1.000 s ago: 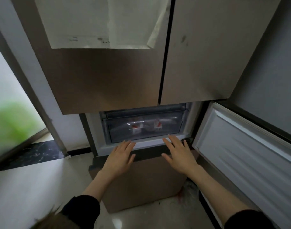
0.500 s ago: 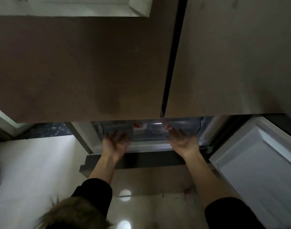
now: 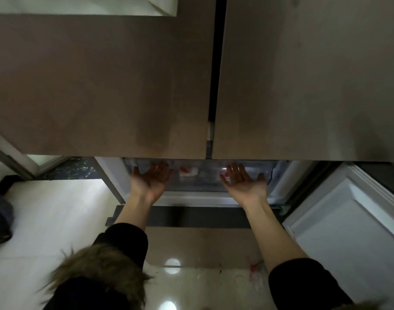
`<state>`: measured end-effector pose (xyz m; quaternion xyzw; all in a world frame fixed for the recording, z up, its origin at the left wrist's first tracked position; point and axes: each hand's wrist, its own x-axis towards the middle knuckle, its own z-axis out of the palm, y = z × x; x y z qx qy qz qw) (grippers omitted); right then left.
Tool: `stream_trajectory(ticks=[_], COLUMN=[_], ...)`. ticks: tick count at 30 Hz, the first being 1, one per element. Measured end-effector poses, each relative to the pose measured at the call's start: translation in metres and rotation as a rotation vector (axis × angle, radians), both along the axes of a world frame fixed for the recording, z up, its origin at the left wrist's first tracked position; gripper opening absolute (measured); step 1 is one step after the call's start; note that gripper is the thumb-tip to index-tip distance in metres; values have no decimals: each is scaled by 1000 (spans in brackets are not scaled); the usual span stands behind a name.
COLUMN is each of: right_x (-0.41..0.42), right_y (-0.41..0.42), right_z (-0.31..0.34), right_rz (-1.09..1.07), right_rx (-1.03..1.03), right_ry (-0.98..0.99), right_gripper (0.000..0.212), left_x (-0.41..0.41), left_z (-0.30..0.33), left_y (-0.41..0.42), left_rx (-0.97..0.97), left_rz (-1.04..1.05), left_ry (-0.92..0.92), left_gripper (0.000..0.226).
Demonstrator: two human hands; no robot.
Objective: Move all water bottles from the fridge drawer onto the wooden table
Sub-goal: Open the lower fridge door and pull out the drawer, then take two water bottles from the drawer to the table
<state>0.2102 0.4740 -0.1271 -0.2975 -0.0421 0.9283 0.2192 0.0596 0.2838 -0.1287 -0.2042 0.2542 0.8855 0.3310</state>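
Two hands at the fridge drawer, head view only.

Left hand: palm up, fingers straight and slightly spread, holding nothing; tips at or just past the drawer's front edge, under the closed upper doors.

Right hand: palm up, fingers straight and apart, holding nothing; tips likewise at the drawer's front edge, toward its right end.

Water bottles: inside the drawer, seen as clear bodies with red-and-white labels. One label between the two hands, beyond the fingertips; a second red patch just beside the right index finger. Count of bottles not readable; long axis cannot be told from this angle, since the upper doors hide most of the drawer.

Judged relation for the coming move: bottles lie ahead of and slightly beyond both sets of fingers, deeper into the drawer. Right hand judged nearer to a bottle; centre bottle roughly equal from both. Reach forward and curl over a body required before lifting.

Open lower door: right of the drawer. Floor: left of and below the drawer. Wooden worktop not in view.
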Motion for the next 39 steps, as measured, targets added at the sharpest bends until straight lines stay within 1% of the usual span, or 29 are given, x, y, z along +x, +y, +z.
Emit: stream_trajectory(ticks=[3,8,11,13,14,16,18,21,24,30,34,39], right_x=[2,23,38,50,57,73,87,104,120,153,179,201], right_y=[0,-11,-27,-38,-43,-54,-65,-81,-93,-116,-132,-152], right_z=[2,4,2,2,2,4,7,11,13,10,4,4], right_rz=[13,50,54,64,65,70,77,80,79,84,78,60], right_rx=[22,76,93,114,126,147,161,165,168,181,163,130], right_ry=[-15,-52,-112,-138,-147,-158,-166,-195,-225,-283,-308,-298], right_gripper=[62,59,52,50,49,51,53,53,52,53,53,54], left_x=[3,29,49,63,70,84,97,115,134,170,200,218], left_z=[7,15,12,14,14,10,9,12,12,3,4,2], left_y=[0,-14,-28,-37,-41,-51,-60,-73,-84,-108,-126,-143], left_rx=[-44,-109,-161,-207,-232,-256,-252,-247,-248,-226,-247,-213], left_rz=[5,-25,-34,-52,-59,-65,-73,-92,-94,-86,-85,-88], left_ry=[12,34,37,39,39,29,23,29,30,33,35,24], left_gripper=[70,64,63,57,58,66,69,60,58,65,64,67])
